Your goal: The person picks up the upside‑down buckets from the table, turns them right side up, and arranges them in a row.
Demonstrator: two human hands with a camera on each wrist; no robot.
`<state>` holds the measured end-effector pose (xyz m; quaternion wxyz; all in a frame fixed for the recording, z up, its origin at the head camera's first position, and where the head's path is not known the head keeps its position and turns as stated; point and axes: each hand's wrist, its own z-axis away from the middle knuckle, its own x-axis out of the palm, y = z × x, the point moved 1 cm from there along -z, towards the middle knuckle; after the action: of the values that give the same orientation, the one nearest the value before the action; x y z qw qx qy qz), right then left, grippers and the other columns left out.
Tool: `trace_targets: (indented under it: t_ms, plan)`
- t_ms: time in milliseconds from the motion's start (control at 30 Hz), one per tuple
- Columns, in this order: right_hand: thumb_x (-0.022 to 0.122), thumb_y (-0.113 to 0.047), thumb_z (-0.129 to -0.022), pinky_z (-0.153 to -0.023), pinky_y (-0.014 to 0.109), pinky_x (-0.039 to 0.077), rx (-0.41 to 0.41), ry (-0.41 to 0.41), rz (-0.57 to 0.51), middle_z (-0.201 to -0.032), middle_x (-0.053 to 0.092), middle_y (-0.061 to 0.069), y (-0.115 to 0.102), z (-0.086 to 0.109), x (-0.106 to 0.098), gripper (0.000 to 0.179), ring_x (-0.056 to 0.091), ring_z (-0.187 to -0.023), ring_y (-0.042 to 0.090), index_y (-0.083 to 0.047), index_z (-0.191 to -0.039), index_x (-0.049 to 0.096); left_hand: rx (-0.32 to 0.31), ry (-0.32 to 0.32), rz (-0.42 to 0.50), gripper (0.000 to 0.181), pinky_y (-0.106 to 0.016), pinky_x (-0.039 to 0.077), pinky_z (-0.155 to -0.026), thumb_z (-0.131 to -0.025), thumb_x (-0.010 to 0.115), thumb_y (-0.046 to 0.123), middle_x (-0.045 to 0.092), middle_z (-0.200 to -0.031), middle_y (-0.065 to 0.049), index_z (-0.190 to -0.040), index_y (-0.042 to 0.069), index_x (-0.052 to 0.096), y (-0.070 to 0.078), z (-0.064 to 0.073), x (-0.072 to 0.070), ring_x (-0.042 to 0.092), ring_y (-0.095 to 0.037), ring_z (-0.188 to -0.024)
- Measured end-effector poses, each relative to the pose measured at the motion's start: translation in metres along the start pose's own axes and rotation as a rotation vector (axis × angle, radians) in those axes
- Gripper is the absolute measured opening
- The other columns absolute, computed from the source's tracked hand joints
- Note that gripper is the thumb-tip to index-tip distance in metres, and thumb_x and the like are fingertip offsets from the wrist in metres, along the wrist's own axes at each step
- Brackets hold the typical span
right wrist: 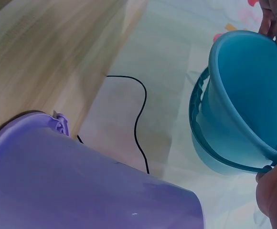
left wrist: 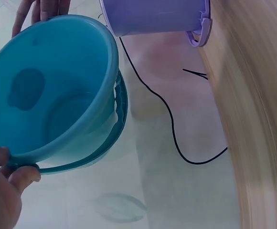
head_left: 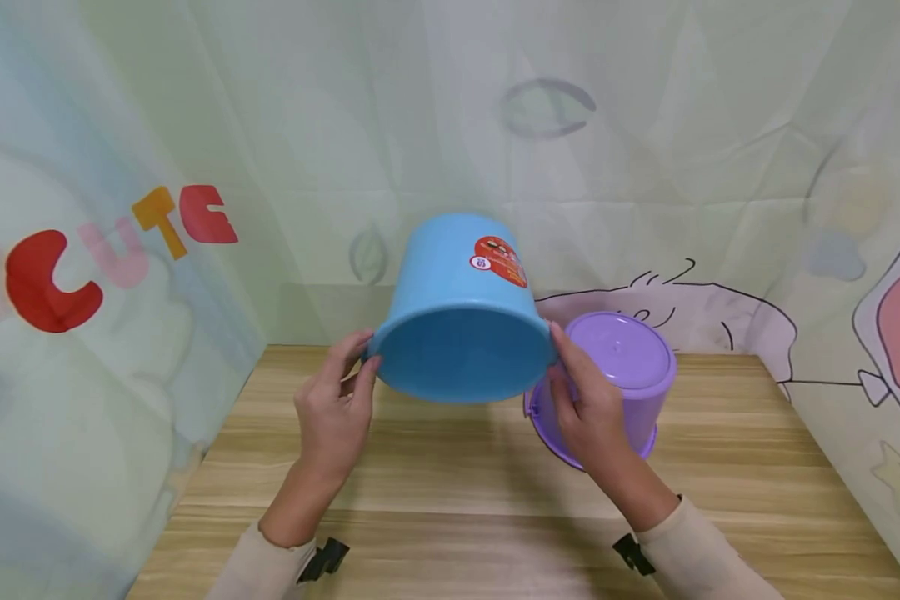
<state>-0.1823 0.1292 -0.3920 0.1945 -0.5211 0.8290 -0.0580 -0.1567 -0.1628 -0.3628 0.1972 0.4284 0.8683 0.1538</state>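
Note:
A blue bucket (head_left: 457, 267) with a red sticker (head_left: 501, 260) is held up over the table, tilted so its mouth faces down and toward me. My left hand (head_left: 337, 404) grips the rim on the left side, thumb and fingers pinching it. On the opposite side my right hand (head_left: 588, 404) pinches the rim the same way. Both wrist views show the bucket's handle (right wrist: 196, 124) hanging along the outer wall. Just behind the right hand, a purple bucket (head_left: 648, 417) stands upside down on the table, its base facing up and its lower front partly hidden by that hand.
The wood-grain table (head_left: 420, 517) runs back to a printed fabric backdrop (head_left: 330, 125). More of that fabric closes in the left and right sides. The purple bucket's handle (left wrist: 203, 36) sticks out near the tabletop.

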Motion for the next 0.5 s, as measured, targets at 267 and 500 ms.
trace_targets:
  t_ms: [267,500]
  plan:
    - [0.068,0.021,-0.083,-0.111,0.023,0.046,0.021,0.004,0.025,-0.139,0.065,0.019,0.000,-0.008,-0.002,0.061,0.056,-0.136,0.009,0.004,-0.142,0.059,0.050,0.032,-0.012,0.043,-0.013,0.057,-0.072,-0.080,0.077,-0.018,0.077,-0.107,-0.021,-0.120,-0.002,0.072,0.000,-0.003,0.000,0.076,-0.029,-0.101]
    - [0.068,0.024,-0.082,-0.108,0.022,0.048,0.049,0.002,0.020,-0.138,0.065,0.019,-0.003,-0.012,-0.004,0.062,0.056,-0.135,0.007,0.005,-0.140,0.060,0.083,0.027,0.030,0.052,-0.018,0.059,-0.069,-0.076,0.078,-0.021,0.075,-0.118,-0.018,-0.124,-0.002,0.073,-0.001,-0.004,-0.001,0.071,-0.014,-0.110]
